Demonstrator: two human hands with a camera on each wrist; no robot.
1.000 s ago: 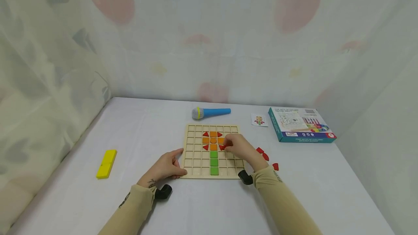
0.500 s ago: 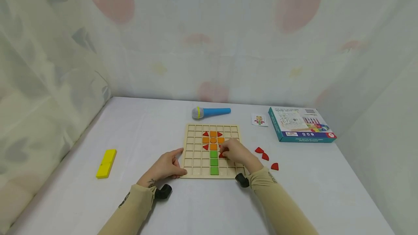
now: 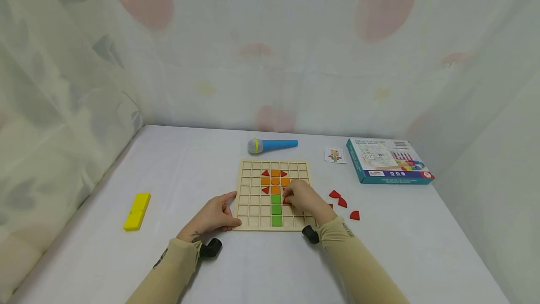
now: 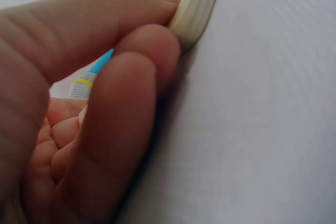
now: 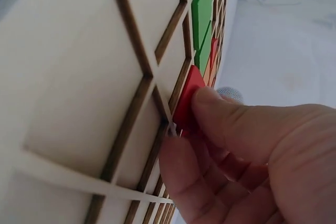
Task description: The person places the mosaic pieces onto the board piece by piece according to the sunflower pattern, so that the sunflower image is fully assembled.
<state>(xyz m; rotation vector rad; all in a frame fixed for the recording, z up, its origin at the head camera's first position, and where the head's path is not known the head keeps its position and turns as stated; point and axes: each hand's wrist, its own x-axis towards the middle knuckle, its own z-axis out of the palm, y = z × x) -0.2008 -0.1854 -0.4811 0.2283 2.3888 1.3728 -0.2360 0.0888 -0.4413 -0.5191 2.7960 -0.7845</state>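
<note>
A wooden grid board (image 3: 249,210) lies on the table with orange, green and red tiles in its cells. My left hand (image 3: 213,215) holds its front left corner, thumb on the rim (image 4: 197,14) and other fingertips against the side. My right hand (image 3: 304,197) pinches a red tile (image 5: 185,100) between thumb and fingers. That tile is tilted at a cell right of the top green tile (image 3: 276,200), its edge down by the dividers. Fingers partly cover its outline. Behind it, the right hand hides part of another red tile.
Loose red quarter-round tiles (image 3: 342,202) lie right of the board. Behind it are a blue toy microphone (image 3: 278,145) and a small pattern card (image 3: 335,155). A boxed game (image 3: 388,161) stands back right; a yellow block (image 3: 137,211) lies at left.
My right hand has moved toward me on the board by about one cell, with the red tile in its fingers, then shifted only slightly. The left hand has stayed at the corner.
</note>
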